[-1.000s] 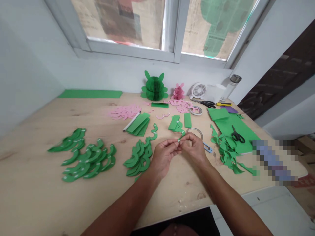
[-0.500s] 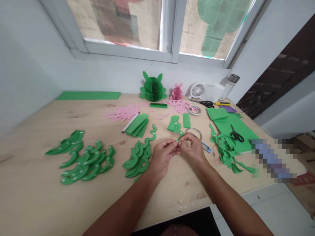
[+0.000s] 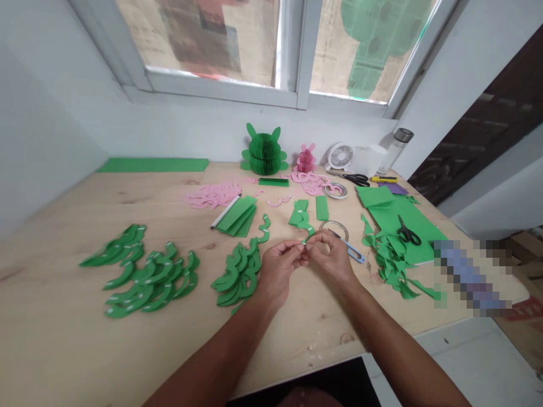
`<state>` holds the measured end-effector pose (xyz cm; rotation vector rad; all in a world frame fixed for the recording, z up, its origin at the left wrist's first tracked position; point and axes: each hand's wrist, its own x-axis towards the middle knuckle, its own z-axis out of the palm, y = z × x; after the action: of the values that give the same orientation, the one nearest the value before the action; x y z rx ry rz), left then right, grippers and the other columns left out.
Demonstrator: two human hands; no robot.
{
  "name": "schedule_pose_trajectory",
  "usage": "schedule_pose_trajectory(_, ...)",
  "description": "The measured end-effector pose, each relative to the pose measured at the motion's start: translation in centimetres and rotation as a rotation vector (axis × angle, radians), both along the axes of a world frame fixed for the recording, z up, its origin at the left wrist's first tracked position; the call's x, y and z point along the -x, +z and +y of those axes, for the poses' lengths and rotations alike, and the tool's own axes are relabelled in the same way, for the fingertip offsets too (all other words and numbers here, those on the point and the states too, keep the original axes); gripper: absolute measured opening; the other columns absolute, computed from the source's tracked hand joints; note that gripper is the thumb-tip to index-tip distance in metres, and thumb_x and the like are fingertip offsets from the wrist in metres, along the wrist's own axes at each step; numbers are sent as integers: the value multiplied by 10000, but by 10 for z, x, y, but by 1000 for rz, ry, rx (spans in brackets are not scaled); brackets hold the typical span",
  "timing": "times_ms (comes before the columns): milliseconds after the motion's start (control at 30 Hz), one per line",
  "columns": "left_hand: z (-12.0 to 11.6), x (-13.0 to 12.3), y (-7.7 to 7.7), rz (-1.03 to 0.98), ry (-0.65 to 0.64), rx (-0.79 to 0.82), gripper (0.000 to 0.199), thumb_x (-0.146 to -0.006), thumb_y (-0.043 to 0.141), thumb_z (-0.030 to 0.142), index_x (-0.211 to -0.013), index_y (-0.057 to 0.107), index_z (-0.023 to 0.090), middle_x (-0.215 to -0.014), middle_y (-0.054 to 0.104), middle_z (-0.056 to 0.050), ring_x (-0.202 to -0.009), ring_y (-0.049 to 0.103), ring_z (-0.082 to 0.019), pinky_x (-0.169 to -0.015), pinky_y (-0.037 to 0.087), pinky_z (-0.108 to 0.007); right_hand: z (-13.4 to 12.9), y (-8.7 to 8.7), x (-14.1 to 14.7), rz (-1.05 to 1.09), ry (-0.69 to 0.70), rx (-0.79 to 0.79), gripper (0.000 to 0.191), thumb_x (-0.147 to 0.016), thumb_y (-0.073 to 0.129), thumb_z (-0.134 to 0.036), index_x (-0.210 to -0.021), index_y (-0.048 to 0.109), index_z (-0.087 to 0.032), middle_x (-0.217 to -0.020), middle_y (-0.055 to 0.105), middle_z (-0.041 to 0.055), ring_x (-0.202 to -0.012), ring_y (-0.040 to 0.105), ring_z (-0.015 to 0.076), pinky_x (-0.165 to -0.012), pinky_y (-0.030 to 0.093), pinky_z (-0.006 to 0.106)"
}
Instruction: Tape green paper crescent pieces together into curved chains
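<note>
Between my two hands is a curved green paper piece [image 3: 306, 227] with small white patches, its far end reaching over a folded green paper. My left hand [image 3: 280, 268] pinches its near end, thumb and fingers pressed together. Touching the same end, my right hand [image 3: 333, 259] is also closed in a pinch; what lies right between the fingertips is mostly hidden. A blue-handled cutter [image 3: 355, 252] and a roll of tape [image 3: 339, 227] lie just beyond my right hand. Left of my left hand is a pile of green curved paper pieces [image 3: 238, 274].
More green curved pieces [image 3: 156, 277] lie on the left. Green scraps [image 3: 392, 257] and black-handled scissors [image 3: 408, 233] lie on the right, on a green sheet [image 3: 424, 226]. Farther back are pink cutouts [image 3: 214, 195], a green paper figure [image 3: 265, 154], a small fan [image 3: 340, 155] and a bottle [image 3: 395, 150].
Almost nothing differs. Both hands stay together on the curved green paper piece, with only a slight shift of the fingers.
</note>
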<state>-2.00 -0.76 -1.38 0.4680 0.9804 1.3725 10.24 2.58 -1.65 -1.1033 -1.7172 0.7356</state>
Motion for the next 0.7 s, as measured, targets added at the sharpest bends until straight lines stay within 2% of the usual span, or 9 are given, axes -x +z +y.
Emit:
schedule_pose_trajectory(200, 0, 0, 0, 4, 31, -5, 182, -574, 726, 202, -714, 647, 119, -641, 674, -39, -566, 599, -115, -598, 458, -243, -2, -1, -1, -88, -7, -99, 82, -731, 547, -189, -726, 623, -218, -772, 658, 32, -815, 573, 203, -812, 410, 368)
schedule_pose_trajectory(467, 1, 0, 0, 20, 50, -3, 199, -571, 732, 216, -723, 649, 118, -654, 682, -54, -565, 598, -118, -604, 472, -254, -3, -1, -2, -78, -52, -95, 107, -736, 538, -192, -747, 639, -223, -799, 678, 37, -838, 578, 215, -821, 413, 375)
schedule_pose_trajectory(600, 1, 0, 0, 12, 46, -7, 201, -579, 733, 222, -733, 649, 123, -663, 683, -49, -570, 599, -116, -616, 471, -258, -1, -2, -4, -8, -129, -34, 98, -757, 547, -238, -805, 630, -223, -827, 672, 41, -844, 582, 213, -802, 423, 361)
schedule_pose_trajectory(700, 0, 0, 0, -15, 29, -15, 191, -586, 732, 221, -729, 645, 129, -669, 683, -44, -578, 602, -114, -624, 465, -255, 2, -2, -4, 107, -106, 90, 120, -757, 564, -285, -839, 613, -213, -821, 658, 34, -794, 590, 191, -747, 443, 326)
